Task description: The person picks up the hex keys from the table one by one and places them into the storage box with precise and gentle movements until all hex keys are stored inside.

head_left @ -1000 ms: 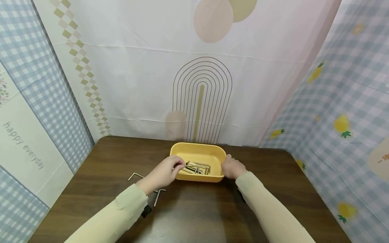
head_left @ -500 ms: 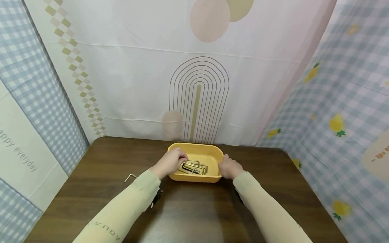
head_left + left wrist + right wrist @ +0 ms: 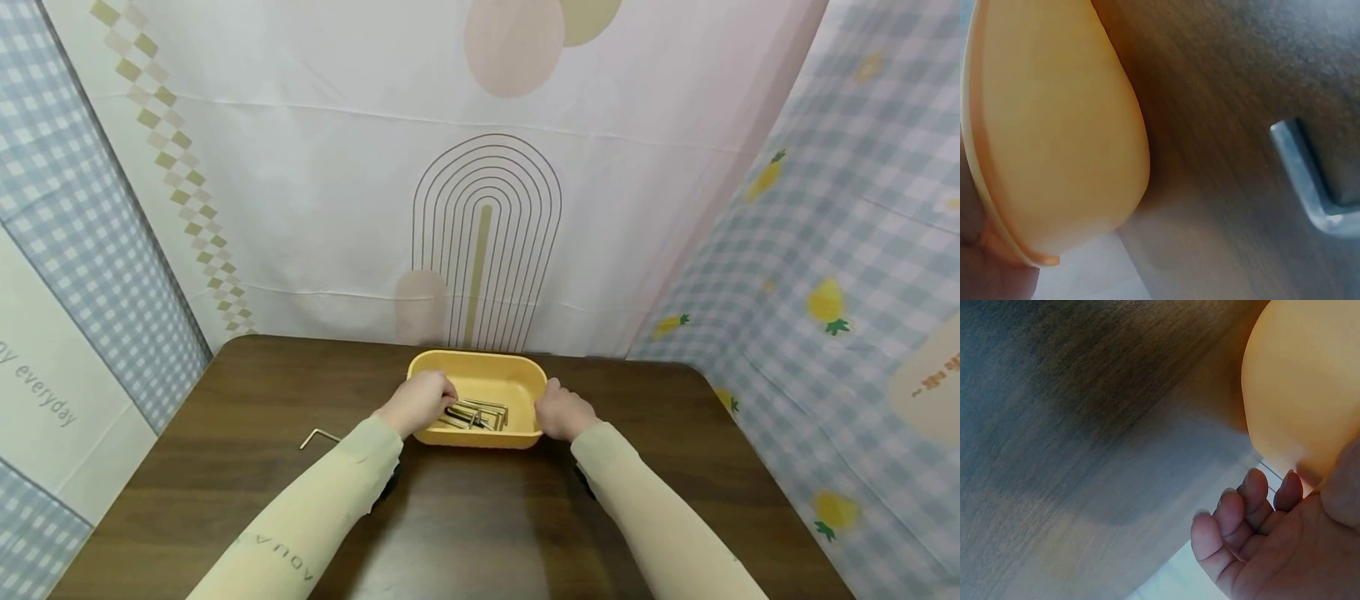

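A yellow plastic box [image 3: 480, 439] stands near the table's far edge with several L-shaped hex keys [image 3: 487, 414] lying in it. My left hand [image 3: 418, 402] reaches over its left end, fingers curled down beside the keys. Those fingertips are hidden, so whether they hold a key cannot be told. At the box's right end my right hand [image 3: 564, 412] grips the wall; in the right wrist view the thumb [image 3: 1342, 487] lies against the box and the other fingers curl outside it.
One hex key [image 3: 318, 435] lies on the dark wooden table [image 3: 480, 517], partly behind the left forearm. In the left wrist view a bent key [image 3: 1310, 187] rests on the wood beside the box. A printed white cloth [image 3: 337, 208] hangs behind the table.
My left hand, which pinched a hex key at the box's front left, has moved over the left end and lowered. That key went down among the others. The right hand keeps its grip.
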A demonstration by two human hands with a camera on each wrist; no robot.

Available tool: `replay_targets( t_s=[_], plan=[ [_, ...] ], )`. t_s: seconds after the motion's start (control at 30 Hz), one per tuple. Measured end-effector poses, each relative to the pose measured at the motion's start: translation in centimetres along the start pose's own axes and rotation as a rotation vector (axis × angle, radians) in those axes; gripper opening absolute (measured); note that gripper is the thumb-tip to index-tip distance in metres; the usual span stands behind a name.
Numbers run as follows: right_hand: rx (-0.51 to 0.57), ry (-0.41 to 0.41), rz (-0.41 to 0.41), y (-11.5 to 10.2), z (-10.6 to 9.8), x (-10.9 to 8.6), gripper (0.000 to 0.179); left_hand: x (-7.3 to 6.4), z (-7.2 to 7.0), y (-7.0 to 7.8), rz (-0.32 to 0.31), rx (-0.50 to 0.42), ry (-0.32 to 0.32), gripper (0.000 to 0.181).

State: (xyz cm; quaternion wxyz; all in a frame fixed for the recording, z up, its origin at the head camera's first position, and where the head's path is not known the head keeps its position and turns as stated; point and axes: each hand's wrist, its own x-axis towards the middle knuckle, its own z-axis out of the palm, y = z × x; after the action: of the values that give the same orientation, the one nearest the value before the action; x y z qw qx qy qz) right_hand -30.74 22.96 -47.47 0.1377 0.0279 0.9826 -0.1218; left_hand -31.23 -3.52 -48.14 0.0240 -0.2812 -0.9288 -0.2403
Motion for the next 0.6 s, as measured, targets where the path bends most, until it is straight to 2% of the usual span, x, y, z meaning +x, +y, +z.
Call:
replay_targets(
  t_s=[0.2, 0.6],
  plan=[
    [0.0, -0.001, 0.003, 0.03, 0.06, 0.03, 0.036, -0.01, -0.06, 0.22, -0.055, 0.042, -0.033, 0.011],
    [-0.013, 0.007, 0.002, -0.16, -0.16, -0.28, 0.036, -0.07, 0.19, 0.06, -0.041, 0.022, -0.015, 0.008]
  ],
)
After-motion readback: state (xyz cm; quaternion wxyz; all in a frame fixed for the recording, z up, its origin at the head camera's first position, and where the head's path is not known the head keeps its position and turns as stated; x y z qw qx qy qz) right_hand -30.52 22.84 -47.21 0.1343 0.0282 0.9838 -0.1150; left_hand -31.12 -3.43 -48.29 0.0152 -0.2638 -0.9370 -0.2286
